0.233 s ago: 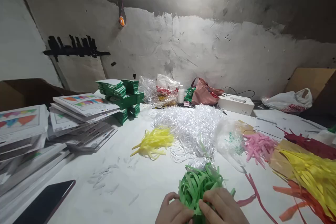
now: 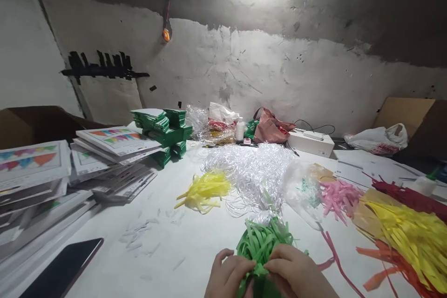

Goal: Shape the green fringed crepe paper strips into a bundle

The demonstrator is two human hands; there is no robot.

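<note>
Green strips point(image 2: 260, 240) are bunched on the near side of the white strand heap point(image 2: 248, 170); the left hand point(image 2: 227, 274) and right hand point(image 2: 296, 267) both pinch their near end, which looks only partly gathered; left of the heap, a yellow bundle point(image 2: 209, 187) seems already drawn into narrow stems; right of it, pink strips point(image 2: 340, 195) lie loose, apparently unworked.

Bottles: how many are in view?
2. The white bottle stands at the back, left of the brownish bag; the green-capped bottle is at the far right, just behind the dark red strips. Others could be hidden behind the bags.
</note>
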